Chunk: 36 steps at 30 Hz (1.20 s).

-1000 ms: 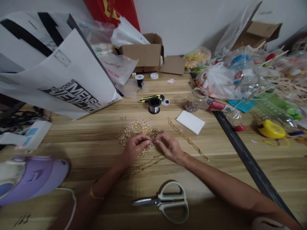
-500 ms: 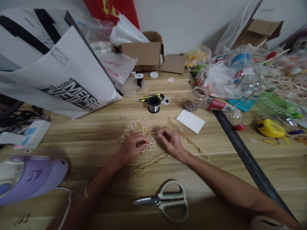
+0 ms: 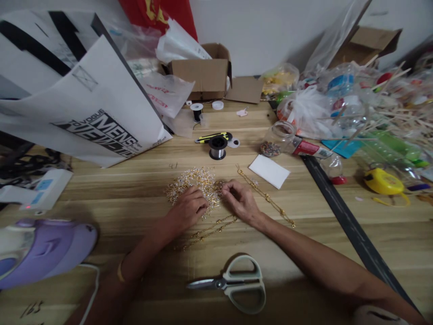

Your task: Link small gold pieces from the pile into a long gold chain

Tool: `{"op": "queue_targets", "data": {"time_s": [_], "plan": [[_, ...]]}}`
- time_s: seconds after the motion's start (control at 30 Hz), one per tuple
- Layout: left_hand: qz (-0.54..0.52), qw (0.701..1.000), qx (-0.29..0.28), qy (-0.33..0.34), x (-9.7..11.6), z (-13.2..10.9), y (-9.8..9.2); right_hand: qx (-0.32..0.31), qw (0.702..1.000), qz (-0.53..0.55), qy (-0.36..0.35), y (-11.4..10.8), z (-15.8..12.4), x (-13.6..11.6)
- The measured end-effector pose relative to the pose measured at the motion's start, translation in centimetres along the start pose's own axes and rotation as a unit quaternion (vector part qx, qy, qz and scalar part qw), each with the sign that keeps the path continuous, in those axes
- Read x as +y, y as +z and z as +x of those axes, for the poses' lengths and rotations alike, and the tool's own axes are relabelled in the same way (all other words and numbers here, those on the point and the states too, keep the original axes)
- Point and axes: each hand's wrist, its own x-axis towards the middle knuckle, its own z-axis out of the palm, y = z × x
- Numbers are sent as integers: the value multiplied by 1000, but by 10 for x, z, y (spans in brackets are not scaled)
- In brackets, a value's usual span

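A pile of small gold and clear beads (image 3: 194, 178) lies on the wooden table. My left hand (image 3: 187, 208) rests on the pile's near side, its fingers curled down and together; whatever they hold is hidden. At the pile's right edge, my right hand (image 3: 241, 201) pinches thumb and forefinger by some small dark-gold bits, too small to make out. Just below the hands lies a folded gold chain (image 3: 206, 234). Another gold chain (image 3: 267, 197) with bead clusters stretches out to the right of my right hand.
Scissors (image 3: 233, 283) lie near the front edge. Behind the beads stand a wire spool (image 3: 217, 147) and a yellow-black cutter (image 3: 211, 137). A folded white paper (image 3: 269, 171), a jar of beads (image 3: 275, 140) and a tape measure (image 3: 384, 181) sit rightward; a purple iron (image 3: 54, 253) is left.
My left hand's fingers have curled inward and down onto the beads, where before thumb and forefinger reached out to the right. My right hand has hardly moved.
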Motion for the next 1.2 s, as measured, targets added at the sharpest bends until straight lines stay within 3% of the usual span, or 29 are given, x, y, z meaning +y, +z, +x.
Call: {"op": "queue_targets", "data": {"time_s": [0.53,0.83,1.2], "plan": [[49,998,8,30,2,-1,5,-7,1000,9,5,1,0,0],[-15,1000,20,16,-2,0,2,-4,1000,8,3,1,0,1],[-41,997,-33,60,0,-2,2,-8,1000,6,6,0,0,-2]]}}
